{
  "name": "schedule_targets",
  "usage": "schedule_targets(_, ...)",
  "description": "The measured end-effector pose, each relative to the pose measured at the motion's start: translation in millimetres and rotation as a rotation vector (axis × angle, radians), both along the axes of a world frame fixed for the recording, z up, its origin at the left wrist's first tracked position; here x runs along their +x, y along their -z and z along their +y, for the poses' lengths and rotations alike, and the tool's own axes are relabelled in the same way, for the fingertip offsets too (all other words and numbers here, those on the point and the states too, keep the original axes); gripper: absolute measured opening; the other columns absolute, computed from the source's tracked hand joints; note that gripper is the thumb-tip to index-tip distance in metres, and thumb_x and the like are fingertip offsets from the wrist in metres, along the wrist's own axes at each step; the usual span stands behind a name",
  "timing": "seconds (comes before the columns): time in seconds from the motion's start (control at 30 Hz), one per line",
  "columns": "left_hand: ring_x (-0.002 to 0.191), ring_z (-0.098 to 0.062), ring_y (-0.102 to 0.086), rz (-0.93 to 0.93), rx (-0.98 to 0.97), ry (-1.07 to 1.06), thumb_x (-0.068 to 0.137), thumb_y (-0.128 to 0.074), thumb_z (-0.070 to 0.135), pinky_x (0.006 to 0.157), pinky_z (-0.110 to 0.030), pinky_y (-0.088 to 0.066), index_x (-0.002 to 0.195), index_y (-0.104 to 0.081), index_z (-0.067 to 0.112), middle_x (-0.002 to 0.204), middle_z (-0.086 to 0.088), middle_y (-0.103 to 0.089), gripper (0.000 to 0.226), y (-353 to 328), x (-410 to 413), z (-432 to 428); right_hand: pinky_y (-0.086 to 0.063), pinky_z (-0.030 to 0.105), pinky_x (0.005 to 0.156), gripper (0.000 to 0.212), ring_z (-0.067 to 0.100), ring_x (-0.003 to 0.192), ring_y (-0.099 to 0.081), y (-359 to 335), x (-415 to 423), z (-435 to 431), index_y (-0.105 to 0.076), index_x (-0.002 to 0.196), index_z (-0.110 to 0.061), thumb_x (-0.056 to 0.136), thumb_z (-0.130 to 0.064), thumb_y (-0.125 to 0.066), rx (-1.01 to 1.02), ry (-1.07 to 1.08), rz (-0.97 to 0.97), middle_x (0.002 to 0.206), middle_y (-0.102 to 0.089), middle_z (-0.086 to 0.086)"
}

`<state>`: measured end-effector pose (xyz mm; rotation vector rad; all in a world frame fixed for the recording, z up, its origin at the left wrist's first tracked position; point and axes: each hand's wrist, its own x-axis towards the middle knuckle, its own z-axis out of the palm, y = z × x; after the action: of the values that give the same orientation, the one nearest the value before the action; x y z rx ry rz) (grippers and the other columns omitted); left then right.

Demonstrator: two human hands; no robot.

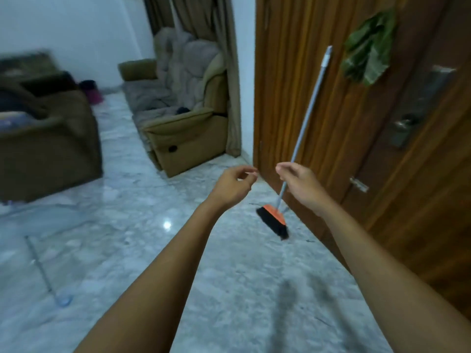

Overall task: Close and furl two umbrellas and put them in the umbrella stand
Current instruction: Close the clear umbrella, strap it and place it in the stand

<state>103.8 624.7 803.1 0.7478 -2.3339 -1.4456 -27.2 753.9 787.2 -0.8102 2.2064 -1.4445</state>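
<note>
Two hands: right hand (299, 183) fingers pinching broom (300, 138), left hand (233, 184) loosely curled, empty.

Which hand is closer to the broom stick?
The right hand. It is right at the broom, fingers curled around its metal stick. The left hand is off to the stick's left, apart from it, holding nothing.

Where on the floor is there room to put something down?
The marble floor is bare between the brown sofa, the tan recliner and the arms. More bare floor lies near the pole on the floor. By the wooden door it is crowded: the broom leans there, with the right hand at its handle.
</note>
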Motion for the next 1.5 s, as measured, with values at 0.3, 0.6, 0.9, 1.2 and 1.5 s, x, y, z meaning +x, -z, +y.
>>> schedule_targets(0.3,0.087,-0.021,-0.071,0.021,-0.008,-0.480,0.095,-0.056,0.027,0.063,-0.019,-0.047,0.113,-0.068,0.018,0.101,-0.005,-0.073,0.023,-11,156,-56,-0.050,0.040,0.101,0.028,0.013,0.116,-0.060,4,103,-134,-0.061,0.121,-0.030,0.099,-0.045,-0.054,0.022,-0.490,-0.027,0.119,-0.064,-0.008)
schedule_targets(0.6,0.077,-0.011,-0.065,0.027,-0.011,-0.890,0.097,-0.054,0.019,0.052,-0.004,-0.043,0.116,-0.067,0.007,0.101,-0.010,-0.073,0.025,5,290,-66,-0.052,0.038,0.093,0.022,0.014,0.106,-0.066,29,223,-210,-0.064,0.113,-0.026,0.098,-0.041,-0.057,0.047,-0.895,-0.107,0.108,-0.069,-0.005)
schedule_targets(0.9,0.072,-0.002,-0.064,0.066,0.064,-1.109,0.097,-0.055,0.017,0.052,-0.005,-0.044,0.115,-0.067,0.007,0.101,-0.010,-0.072,0.024,34,431,-125,-0.054,0.038,0.090,0.023,0.008,0.101,-0.067,47,351,-308,-0.062,0.117,-0.025,0.100,-0.039,-0.055,0.122,-1.116,-0.118,0.119,-0.068,0.000)
schedule_targets(1.2,0.073,-0.009,-0.064,0.035,0.158,-1.125,0.097,-0.054,0.015,0.051,-0.005,-0.044,0.112,-0.067,0.007,0.101,-0.014,-0.072,0.021,68,555,-236,-0.052,0.029,0.083,0.036,0.013,0.105,-0.067,89,455,-409,-0.057,0.134,-0.017,0.101,-0.034,-0.054,0.241,-1.076,-0.184,0.125,-0.066,0.001)
schedule_targets(1.5,0.079,-0.014,-0.065,-0.021,0.330,-1.154,0.098,-0.054,0.017,0.050,-0.004,-0.043,0.114,-0.066,0.008,0.103,-0.013,-0.072,0.022,146,628,-390,-0.054,0.032,0.083,0.037,0.015,0.101,-0.070,174,521,-566,-0.056,0.135,-0.019,0.101,-0.033,-0.055,0.394,-1.028,-0.235,0.118,-0.069,0.002)
